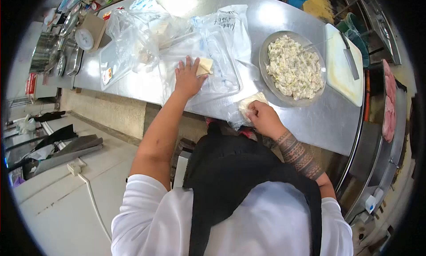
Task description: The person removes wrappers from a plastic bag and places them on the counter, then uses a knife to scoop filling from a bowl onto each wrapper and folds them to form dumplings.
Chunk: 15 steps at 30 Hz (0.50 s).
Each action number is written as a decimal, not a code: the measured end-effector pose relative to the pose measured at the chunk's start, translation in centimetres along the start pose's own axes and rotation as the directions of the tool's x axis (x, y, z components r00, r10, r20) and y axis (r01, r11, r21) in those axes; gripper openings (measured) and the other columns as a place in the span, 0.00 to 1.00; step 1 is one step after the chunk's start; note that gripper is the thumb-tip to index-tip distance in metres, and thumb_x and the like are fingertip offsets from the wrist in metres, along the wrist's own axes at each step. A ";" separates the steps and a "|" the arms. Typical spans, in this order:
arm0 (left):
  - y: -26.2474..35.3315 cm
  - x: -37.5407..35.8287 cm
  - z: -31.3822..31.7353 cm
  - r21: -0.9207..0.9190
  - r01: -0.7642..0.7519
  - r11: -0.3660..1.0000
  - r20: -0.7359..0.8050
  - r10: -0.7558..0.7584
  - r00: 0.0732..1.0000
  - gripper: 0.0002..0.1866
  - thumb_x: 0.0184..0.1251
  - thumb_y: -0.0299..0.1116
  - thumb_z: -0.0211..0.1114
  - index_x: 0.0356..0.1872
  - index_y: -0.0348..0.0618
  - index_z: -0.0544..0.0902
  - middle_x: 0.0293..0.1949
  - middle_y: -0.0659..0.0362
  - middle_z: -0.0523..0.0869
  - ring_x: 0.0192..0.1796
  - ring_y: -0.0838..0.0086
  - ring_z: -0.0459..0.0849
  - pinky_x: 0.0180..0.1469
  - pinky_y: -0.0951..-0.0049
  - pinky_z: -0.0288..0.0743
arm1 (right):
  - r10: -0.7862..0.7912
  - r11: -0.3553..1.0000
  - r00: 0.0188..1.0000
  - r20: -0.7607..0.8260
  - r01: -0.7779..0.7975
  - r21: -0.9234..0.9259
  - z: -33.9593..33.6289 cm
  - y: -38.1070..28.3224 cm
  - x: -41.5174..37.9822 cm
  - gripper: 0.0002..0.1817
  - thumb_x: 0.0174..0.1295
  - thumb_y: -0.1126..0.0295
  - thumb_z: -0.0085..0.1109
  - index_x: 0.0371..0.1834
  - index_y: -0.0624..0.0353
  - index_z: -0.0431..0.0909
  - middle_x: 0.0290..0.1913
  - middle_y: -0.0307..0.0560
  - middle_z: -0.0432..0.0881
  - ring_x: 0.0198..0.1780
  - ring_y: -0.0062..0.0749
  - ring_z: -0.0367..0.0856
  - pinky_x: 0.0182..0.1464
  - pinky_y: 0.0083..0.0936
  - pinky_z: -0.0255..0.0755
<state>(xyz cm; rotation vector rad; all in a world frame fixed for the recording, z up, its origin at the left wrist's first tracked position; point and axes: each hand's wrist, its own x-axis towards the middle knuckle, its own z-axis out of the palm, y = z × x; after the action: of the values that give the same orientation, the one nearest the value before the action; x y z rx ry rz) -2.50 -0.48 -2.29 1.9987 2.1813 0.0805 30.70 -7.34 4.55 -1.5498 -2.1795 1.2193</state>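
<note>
My left hand (188, 78) lies palm down with its fingers spread on a clear plastic tray (233, 88) lined with plastic film. Beside its thumb and index finger is a pale, folded dough wrapper (204, 66). Near the table's front edge, my right hand (265, 119) pinches the corner of a square dough wrapper (254, 101), which rests on plastic. Just beyond that hand stands a wide steel bowl (264, 74) of chopped whitish-green filling (295, 67), with a thin utensil handle (316, 45) sticking out.
A knife (350, 58) lies on a white cutting board (332, 45) at the right. Crumpled plastic bags (137, 41) and a bag with handwriting (230, 23) cover the back of the steel table (306, 127). Pink meat (389, 103) sits on a tray at far right.
</note>
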 end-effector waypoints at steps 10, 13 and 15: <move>2.1 5.1 -6.6 -0.051 -0.111 0.993 0.113 0.116 0.987 0.42 0.63 0.49 0.73 0.79 0.54 0.70 0.79 0.45 0.68 0.74 0.46 0.72 0.75 0.41 0.62 | -0.279 0.938 0.889 -0.362 0.172 -0.301 1.2 -6.3 5.8 0.25 0.61 0.65 0.70 0.61 0.58 0.79 0.51 0.53 0.82 0.55 0.52 0.79 0.59 0.46 0.72; 0.8 7.0 -2.1 -0.161 -0.294 0.942 -0.117 0.278 0.953 0.41 0.61 0.47 0.74 0.77 0.53 0.72 0.77 0.46 0.71 0.70 0.48 0.75 0.71 0.45 0.67 | -0.269 0.932 0.872 -0.410 0.128 -0.338 2.4 -5.0 7.7 0.15 0.60 0.66 0.69 0.49 0.59 0.83 0.52 0.52 0.81 0.56 0.51 0.78 0.59 0.47 0.71; 1.5 7.8 -1.2 -0.175 -0.371 0.912 -0.224 0.330 0.917 0.40 0.62 0.47 0.73 0.77 0.53 0.73 0.77 0.47 0.71 0.70 0.49 0.75 0.71 0.46 0.67 | -0.257 0.943 0.853 -0.453 0.120 -0.311 2.6 -4.5 8.1 0.10 0.60 0.66 0.68 0.41 0.59 0.83 0.53 0.52 0.81 0.56 0.51 0.78 0.59 0.47 0.70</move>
<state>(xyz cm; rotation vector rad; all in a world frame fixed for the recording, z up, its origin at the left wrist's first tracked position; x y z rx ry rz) -1.82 7.52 -1.57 2.3079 1.7844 0.5543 22.61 -2.24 3.80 -1.4822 -2.1383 0.4087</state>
